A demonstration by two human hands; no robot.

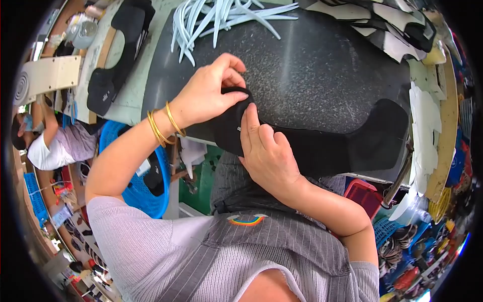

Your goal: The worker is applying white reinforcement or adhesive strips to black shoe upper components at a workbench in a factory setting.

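A long, curved piece of black fabric (pixel 322 146) lies along the near edge of the dark tabletop, with its wide end on the right. At its left end, my left hand (pixel 214 93) pinches the upturned edge between thumb and fingers. My right hand (pixel 269 153) presses on the same end, index and middle fingers straight and close together beside the fold. Its other fingers are curled, and the thumb is at the piece's near edge. A small light mark shows on the fabric between the hands.
Pale blue strips (pixel 216 20) lie in a loose bunch at the far edge. Black-and-white cut pieces (pixel 387 30) are piled at the far right. More black pieces (pixel 108 85) sit on the left side. A blue plastic basket (pixel 163 201) stands below left; another person (pixel 60 143) sits beyond.
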